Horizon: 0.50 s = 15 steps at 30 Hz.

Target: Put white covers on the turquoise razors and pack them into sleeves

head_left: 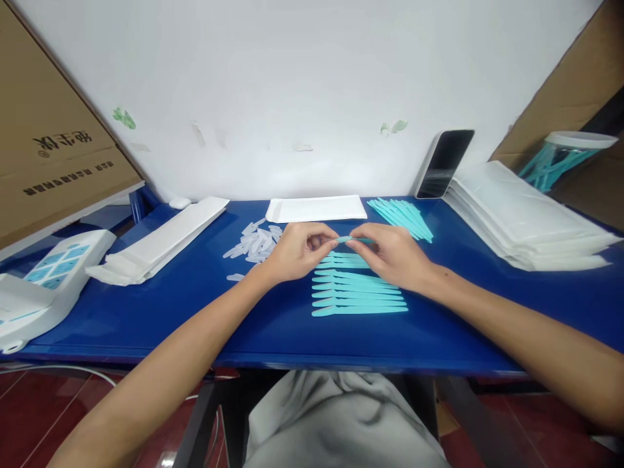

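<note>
Above the blue table, my left hand [301, 252] pinches one end of a turquoise eyebrow razor [344, 239] between thumb and fingertips. My right hand [397, 255] grips the same razor farther along, with fingers closed. Whether a cap is on its head is hidden by the fingertips. Below my hands, several turquoise razors [361, 302] lie side by side in a row, heads to the left. A loose heap of translucent blade caps [254, 244] is just left of my left hand. Beyond my right hand, more turquoise razors [402, 218] are spread in a fan.
A white paper packet [316, 208] lies by the wall, another white packet [170, 237] at left. A phone [446, 162] leans on the wall. White pouches [526, 214] are stacked at right, near a tub [560, 156] of turquoise sticks. Cardboard [63, 117] stands at left.
</note>
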Each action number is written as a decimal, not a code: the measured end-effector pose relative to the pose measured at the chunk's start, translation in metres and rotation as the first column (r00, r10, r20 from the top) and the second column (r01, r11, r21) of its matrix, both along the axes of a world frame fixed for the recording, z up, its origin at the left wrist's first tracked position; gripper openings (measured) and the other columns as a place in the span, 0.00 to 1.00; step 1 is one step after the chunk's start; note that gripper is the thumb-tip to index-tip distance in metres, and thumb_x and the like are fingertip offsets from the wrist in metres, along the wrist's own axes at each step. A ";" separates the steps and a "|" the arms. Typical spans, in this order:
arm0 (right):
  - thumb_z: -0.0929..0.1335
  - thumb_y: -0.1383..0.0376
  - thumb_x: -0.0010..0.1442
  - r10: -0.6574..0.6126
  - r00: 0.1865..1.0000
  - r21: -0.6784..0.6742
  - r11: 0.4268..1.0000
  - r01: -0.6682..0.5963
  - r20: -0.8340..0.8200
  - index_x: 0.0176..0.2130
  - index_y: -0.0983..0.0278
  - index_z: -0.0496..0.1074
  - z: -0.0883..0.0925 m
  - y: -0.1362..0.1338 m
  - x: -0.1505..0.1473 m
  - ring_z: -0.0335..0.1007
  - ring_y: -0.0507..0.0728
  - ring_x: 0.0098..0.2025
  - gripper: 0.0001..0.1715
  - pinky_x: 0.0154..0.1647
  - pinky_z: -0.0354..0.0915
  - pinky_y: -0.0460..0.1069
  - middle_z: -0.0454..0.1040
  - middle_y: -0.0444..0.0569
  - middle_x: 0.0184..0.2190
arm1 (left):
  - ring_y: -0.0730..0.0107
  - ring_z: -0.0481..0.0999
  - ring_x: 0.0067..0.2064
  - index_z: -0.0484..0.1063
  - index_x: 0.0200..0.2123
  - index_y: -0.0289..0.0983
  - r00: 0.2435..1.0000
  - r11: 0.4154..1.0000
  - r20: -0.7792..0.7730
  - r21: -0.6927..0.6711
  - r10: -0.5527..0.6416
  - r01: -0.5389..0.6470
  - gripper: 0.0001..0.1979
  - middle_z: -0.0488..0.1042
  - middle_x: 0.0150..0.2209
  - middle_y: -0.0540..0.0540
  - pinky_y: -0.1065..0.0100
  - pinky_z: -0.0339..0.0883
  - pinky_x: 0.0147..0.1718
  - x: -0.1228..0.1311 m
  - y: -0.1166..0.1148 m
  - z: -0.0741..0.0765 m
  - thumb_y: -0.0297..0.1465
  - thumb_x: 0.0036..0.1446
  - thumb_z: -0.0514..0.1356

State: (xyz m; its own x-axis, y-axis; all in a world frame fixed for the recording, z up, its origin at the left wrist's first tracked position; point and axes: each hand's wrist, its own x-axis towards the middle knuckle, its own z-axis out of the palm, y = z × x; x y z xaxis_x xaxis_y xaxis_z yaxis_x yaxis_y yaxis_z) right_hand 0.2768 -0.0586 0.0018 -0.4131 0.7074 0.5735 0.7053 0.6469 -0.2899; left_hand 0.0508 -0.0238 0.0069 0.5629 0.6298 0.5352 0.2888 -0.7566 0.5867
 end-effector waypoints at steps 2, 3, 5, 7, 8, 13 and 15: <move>0.64 0.59 0.70 0.027 1.000 -0.006 1.000 -0.027 -0.006 0.40 0.63 0.75 0.000 0.001 -0.001 0.72 0.56 0.30 0.14 0.33 0.63 0.50 0.80 0.49 0.32 | 0.75 0.71 0.26 0.80 0.37 0.34 1.000 1.000 -0.003 -0.009 -0.006 0.006 0.13 0.78 0.27 0.47 0.73 0.63 0.25 -0.001 0.000 0.001 0.38 0.64 0.62; 0.64 0.60 0.70 0.038 0.999 -0.005 0.999 -0.038 -0.006 0.40 0.63 0.75 0.000 0.001 -0.001 0.72 0.56 0.31 0.13 0.33 0.63 0.50 0.80 0.49 0.33 | 0.75 0.71 0.26 0.80 0.37 0.34 1.000 1.000 -0.003 -0.011 -0.009 0.009 0.13 0.78 0.27 0.47 0.73 0.63 0.25 -0.002 0.000 0.002 0.38 0.64 0.63; 0.64 0.60 0.70 0.054 0.999 0.001 0.999 -0.054 -0.001 0.40 0.63 0.75 0.001 0.002 0.000 0.73 0.56 0.31 0.12 0.33 0.63 0.50 0.80 0.49 0.33 | 0.74 0.71 0.26 0.81 0.37 0.34 1.000 1.000 -0.003 -0.017 -0.014 0.013 0.13 0.78 0.27 0.47 0.73 0.64 0.25 -0.004 0.000 0.002 0.38 0.64 0.63; 0.65 0.61 0.70 0.071 0.997 0.000 0.997 -0.071 0.008 0.40 0.63 0.76 0.001 0.002 0.002 0.74 0.56 0.31 0.12 0.33 0.64 0.50 0.81 0.49 0.33 | 0.74 0.71 0.26 0.81 0.37 0.34 1.000 0.999 -0.011 -0.027 -0.022 0.022 0.12 0.78 0.27 0.47 0.73 0.63 0.24 -0.005 0.000 0.003 0.38 0.64 0.63; 0.65 0.61 0.70 0.079 0.997 -0.003 0.997 -0.079 0.012 0.40 0.63 0.76 0.002 0.003 0.003 0.74 0.56 0.31 0.11 0.33 0.64 0.50 0.81 0.49 0.33 | 0.74 0.71 0.26 0.81 0.37 0.34 1.000 0.999 -0.017 -0.031 -0.026 0.025 0.12 0.78 0.27 0.47 0.73 0.64 0.24 -0.006 0.001 0.003 0.38 0.64 0.63; 0.66 0.60 0.69 0.057 0.998 -0.004 0.998 -0.057 0.006 0.41 0.63 0.77 0.003 0.004 0.006 0.76 0.57 0.32 0.12 0.34 0.66 0.50 0.81 0.49 0.33 | 0.74 0.72 0.26 0.81 0.38 0.34 1.000 1.000 -0.025 -0.029 -0.013 0.012 0.12 0.79 0.27 0.47 0.72 0.65 0.25 -0.008 0.002 0.004 0.37 0.63 0.63; 0.66 0.60 0.69 0.050 0.999 -0.004 0.999 -0.050 0.003 0.40 0.62 0.77 0.002 0.005 0.006 0.76 0.57 0.32 0.12 0.34 0.66 0.50 0.82 0.49 0.33 | 0.73 0.73 0.26 0.81 0.38 0.34 1.000 0.999 -0.019 -0.043 -0.005 0.004 0.12 0.79 0.27 0.47 0.72 0.65 0.25 -0.007 0.003 0.004 0.38 0.63 0.63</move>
